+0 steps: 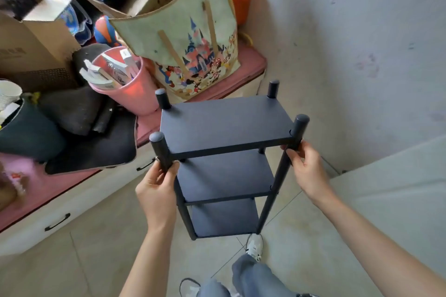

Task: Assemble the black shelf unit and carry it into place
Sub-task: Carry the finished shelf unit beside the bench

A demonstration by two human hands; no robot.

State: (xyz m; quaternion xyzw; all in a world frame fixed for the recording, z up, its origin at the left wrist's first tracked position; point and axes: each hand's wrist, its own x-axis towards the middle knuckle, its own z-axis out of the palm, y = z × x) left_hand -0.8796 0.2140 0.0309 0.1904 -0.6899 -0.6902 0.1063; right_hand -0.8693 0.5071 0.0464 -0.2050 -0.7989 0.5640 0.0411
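Hands hold the black shelf unit (224, 147) by its near posts: left hand (158, 188) and right hand (305, 171) each curled round one just under the top board. It hangs upright above the floor (101, 248), beside the cluttered bed (48, 190). Best carried level, feet clear.

Both arms are bare right up to where the view cuts them off, so no sleeves showing at all. The left hand (156, 188) looks like it has a thin ring on one finger, a bit blurry though. The right hand (305, 169) is plain. Legs are in loose, faded blue-grey jeans (251, 275). Shoes are white sneakers (254, 247) with dark laces and dark trim.
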